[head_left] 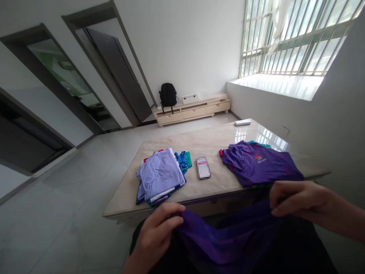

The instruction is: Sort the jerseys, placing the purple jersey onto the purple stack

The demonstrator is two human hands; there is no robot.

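Observation:
A purple garment (219, 243) hangs between my two hands above my lap, sagging in the middle; its exact cut does not show. My left hand (161, 232) pinches one edge between thumb and fingers. On the other side my right hand (296, 198) grips the opposite end, just in front of the table edge. Behind it, on the table, lies a purple shirt (262, 161) with a small printed logo, on top of other clothes. A stack of folded clothes (162, 173), light lavender on top, sits to the left.
Between the two piles on the marble-topped table (128, 190) lies a blurred-out phone-like object (203, 168). A white elongated object (242, 122) rests at the far edge. Beyond stand a low cabinet (196, 112) with a black backpack (168, 95) and a barred window (296, 42).

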